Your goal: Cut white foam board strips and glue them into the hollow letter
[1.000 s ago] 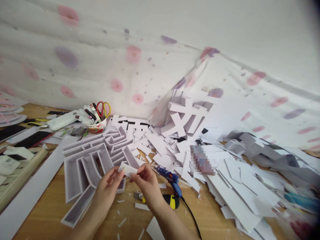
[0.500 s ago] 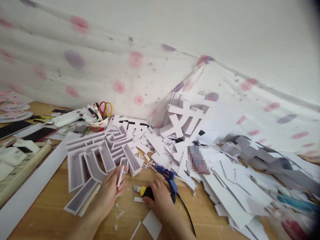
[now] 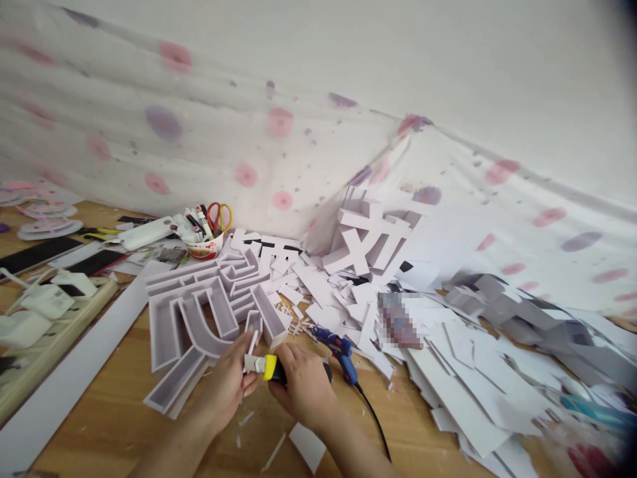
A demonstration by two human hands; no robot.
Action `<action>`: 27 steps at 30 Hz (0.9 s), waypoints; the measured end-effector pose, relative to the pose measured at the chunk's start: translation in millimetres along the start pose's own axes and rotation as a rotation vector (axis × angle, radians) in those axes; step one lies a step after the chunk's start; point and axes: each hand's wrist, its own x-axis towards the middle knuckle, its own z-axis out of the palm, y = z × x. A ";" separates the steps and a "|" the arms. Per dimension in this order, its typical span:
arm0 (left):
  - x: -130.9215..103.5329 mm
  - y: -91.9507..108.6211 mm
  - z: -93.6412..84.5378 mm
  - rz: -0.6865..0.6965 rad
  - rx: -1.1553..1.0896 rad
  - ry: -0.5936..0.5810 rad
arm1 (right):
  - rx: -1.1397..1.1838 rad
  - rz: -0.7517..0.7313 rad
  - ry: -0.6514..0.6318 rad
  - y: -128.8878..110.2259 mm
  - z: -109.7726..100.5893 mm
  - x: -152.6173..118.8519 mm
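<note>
My left hand (image 3: 229,378) is closed around a small white foam-board piece (image 3: 254,341), held upright near the hollow white foam-board letter (image 3: 199,318). My right hand (image 3: 304,380) grips a black and yellow utility knife (image 3: 271,367), its handle mostly covered by my fingers. The knife's silver front end points left and lies close to the held piece; I cannot tell whether they touch. Just right of the knife, a blue glue gun (image 3: 339,352) rests on the table with its black cord running toward me.
White scraps (image 3: 318,285) are heaped behind my hands. Foam-board sheets (image 3: 458,385) are stacked at the right. A finished-looking white letter form (image 3: 358,245) leans at the back. A cup of pens and scissors (image 3: 205,249) and a power strip (image 3: 74,325) are on the left.
My right hand has lifted the utility knife off the table and brought it left and up to the piece in my left hand. The view has shifted slightly.
</note>
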 end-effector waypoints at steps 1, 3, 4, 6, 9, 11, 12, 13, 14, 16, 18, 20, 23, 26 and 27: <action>-0.3 -0.5 -1.2 0.016 -0.001 -0.014 | -0.025 -0.014 -0.017 -1.8 0.6 1.8; -0.3 -2.2 -3.8 0.050 -0.008 -0.042 | -0.050 -0.057 -0.037 -3.8 1.7 3.8; -0.1 -3.3 -4.8 0.056 -0.012 -0.048 | -0.060 -0.064 -0.039 -4.1 1.9 4.5; 0.4 -5.5 -6.0 0.048 -0.016 -0.046 | -0.090 -0.029 -0.030 -3.6 1.4 6.1; 0.7 -7.2 -6.3 0.041 -0.010 -0.035 | -0.126 0.032 -0.016 -2.0 -0.7 8.4; 0.9 -6.8 -6.0 0.050 -0.001 -0.032 | -0.120 -0.015 -0.038 -1.5 -1.9 9.1; 1.1 -6.3 -5.9 0.054 0.004 -0.032 | -0.115 -0.046 -0.050 -1.4 -2.3 9.3; 1.5 -5.8 -5.7 0.060 0.010 -0.035 | -0.113 -0.065 -0.057 -1.3 -2.5 9.5; 1.9 -5.4 -5.6 0.067 0.015 -0.038 | -0.115 -0.065 -0.058 -1.2 -2.7 9.8; 2.8 -5.2 -5.1 0.073 0.027 -0.035 | -0.130 -0.026 -0.043 -0.2 -3.0 10.9; 3.1 -5.6 -4.6 0.060 0.035 -0.021 | -0.142 0.012 -0.028 1.5 -2.9 12.5; 2.7 -6.5 -4.6 0.045 0.045 -0.018 | -0.143 0.027 -0.021 3.6 -2.3 14.3; 1.6 -8.0 -5.3 0.055 0.077 -0.035 | -0.141 0.044 -0.016 6.9 -0.6 16.4; 1.2 -8.7 -5.8 0.077 0.103 -0.069 | -0.153 0.057 0.004 9.5 1.5 18.2; 1.3 -8.6 -5.9 0.082 0.107 -0.077 | -0.156 0.061 0.012 10.0 2.3 18.7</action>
